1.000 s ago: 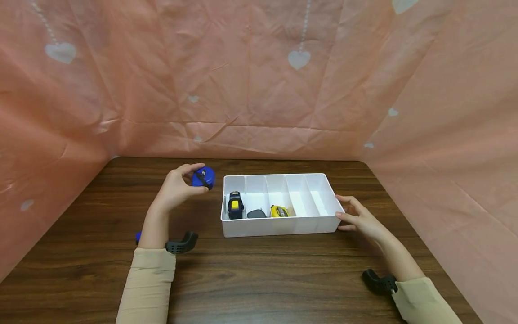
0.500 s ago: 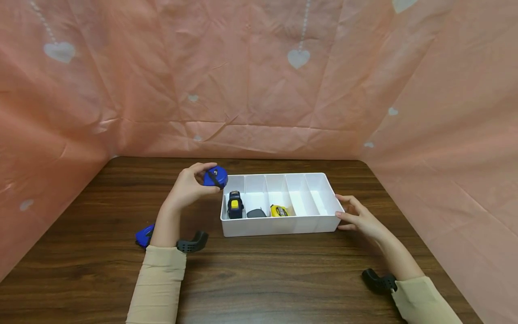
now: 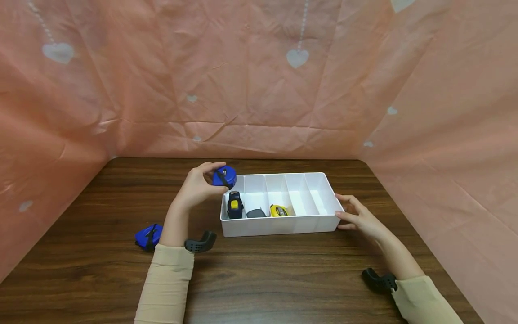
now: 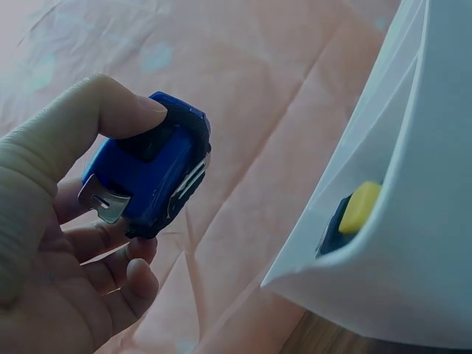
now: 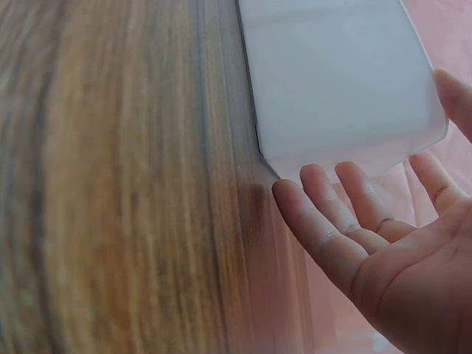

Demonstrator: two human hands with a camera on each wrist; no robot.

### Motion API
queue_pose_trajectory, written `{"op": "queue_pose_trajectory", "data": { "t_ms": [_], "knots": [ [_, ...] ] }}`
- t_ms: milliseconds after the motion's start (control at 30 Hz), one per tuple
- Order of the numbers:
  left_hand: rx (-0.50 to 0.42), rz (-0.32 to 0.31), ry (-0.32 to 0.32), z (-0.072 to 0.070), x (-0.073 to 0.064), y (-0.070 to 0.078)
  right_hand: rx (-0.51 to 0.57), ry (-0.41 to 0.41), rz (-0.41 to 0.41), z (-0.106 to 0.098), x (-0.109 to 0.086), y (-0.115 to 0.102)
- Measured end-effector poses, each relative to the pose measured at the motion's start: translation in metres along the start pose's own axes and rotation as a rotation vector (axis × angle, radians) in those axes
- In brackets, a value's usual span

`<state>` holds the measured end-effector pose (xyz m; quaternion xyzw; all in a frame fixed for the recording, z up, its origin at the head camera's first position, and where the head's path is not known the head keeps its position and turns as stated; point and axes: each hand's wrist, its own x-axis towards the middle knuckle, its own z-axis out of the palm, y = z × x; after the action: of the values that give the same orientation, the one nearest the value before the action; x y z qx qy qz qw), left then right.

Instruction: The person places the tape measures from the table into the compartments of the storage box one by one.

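My left hand pinches a blue tape measure between thumb and fingers, raised over the back left corner of the white divided box. The left wrist view shows the metal hook at the end of its tape. In the box's leftmost compartment stands a black and yellow tape measure. A grey rounded item, mostly hidden by the front wall, lies in the second compartment, and a yellow tape measure in the third. My right hand rests against the box's right end, fingers loosely extended.
Another blue tape measure with a black strap lies on the dark wooden table, left of my left forearm. A pink cloth with white hearts hangs around the back and sides. Black camera mounts sit at both wrists.
My left hand has carried the blue tape measure rightward, from beside the box to over its left corner. The blue tape measure on the table has come into fuller view. My right hand stays put.
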<state>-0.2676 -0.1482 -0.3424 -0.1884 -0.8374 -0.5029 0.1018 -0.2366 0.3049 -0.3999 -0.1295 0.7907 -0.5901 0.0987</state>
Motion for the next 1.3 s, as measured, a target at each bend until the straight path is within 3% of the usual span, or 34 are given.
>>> {"op": "queue_pose_trajectory", "data": {
  "t_ms": [333, 633, 1000, 1300],
  "knots": [
    [-0.05, -0.01, -0.033, 0.012, 0.003, 0.011, -0.006, -0.006, -0.001, 0.0, 0.0, 0.001],
    [-0.014, 0.037, -0.037, 0.027, 0.009, 0.016, -0.005, -0.001, -0.004, 0.001, 0.0, 0.001],
    [-0.044, 0.036, -0.076, 0.045, 0.011, 0.025, -0.002, 0.002, -0.002, 0.002, 0.0, 0.001],
    [-0.015, 0.061, -0.093, 0.057, 0.013, 0.03, 0.0, 0.003, 0.0, 0.002, 0.0, 0.001]
  ]
}}
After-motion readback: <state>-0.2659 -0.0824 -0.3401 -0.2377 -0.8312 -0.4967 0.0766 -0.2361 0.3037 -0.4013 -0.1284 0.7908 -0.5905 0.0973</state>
